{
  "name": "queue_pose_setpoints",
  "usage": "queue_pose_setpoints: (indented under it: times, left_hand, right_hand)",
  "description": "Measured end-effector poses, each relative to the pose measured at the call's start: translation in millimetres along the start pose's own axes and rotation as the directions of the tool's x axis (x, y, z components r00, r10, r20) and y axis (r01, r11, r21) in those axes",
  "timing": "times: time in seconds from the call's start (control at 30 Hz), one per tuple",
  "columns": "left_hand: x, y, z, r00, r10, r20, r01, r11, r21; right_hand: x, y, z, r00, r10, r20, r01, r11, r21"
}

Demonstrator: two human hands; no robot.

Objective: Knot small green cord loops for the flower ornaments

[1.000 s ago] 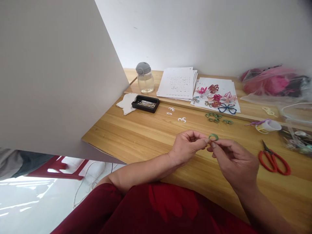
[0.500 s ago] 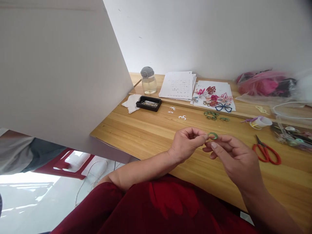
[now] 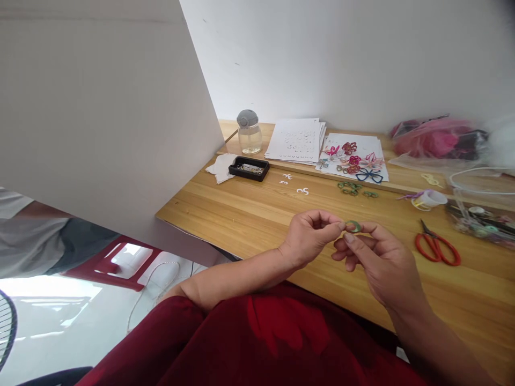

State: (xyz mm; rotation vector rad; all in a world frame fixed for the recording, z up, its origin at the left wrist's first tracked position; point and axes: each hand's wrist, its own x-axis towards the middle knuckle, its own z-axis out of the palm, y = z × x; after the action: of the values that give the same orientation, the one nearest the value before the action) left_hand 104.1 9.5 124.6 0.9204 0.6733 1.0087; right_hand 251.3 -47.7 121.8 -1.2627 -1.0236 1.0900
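The left hand (image 3: 308,239) pinches a small green ring-shaped piece (image 3: 357,227), apparently steadying it; the right hand (image 3: 388,262) has parted thumb from index, hold unclear.

A small, slender green ring (image 3: 358,226) is held up, its opening showing. The left hand (image 3: 309,238) pinches it near nine o'clock; the right hand (image 3: 382,257) meets it near three. It seems thickest towards three, though too small to be certain.
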Motion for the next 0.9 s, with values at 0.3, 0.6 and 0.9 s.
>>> queue_pose_setpoints:
  times: [0.3,0.6,0.9]
  left_hand:
    - [-3,9,-0.7,1.000,0.003,-0.028,-0.002,0.999,0.040]
    - [-7,9,6.3,0.998,0.048,0.028,-0.050,0.996,0.077]
    - [-8,5,5.3,0.996,0.066,0.061,-0.069,0.996,0.055]
  right_hand:
    - [-1,1,-21,0.992,-0.103,-0.068,0.101,0.994,-0.032]
    - [-12,-14,-6,0.989,0.143,0.043,-0.148,0.973,0.176]
    - [-11,-13,-10,0.953,0.278,0.120,-0.301,0.909,0.287]
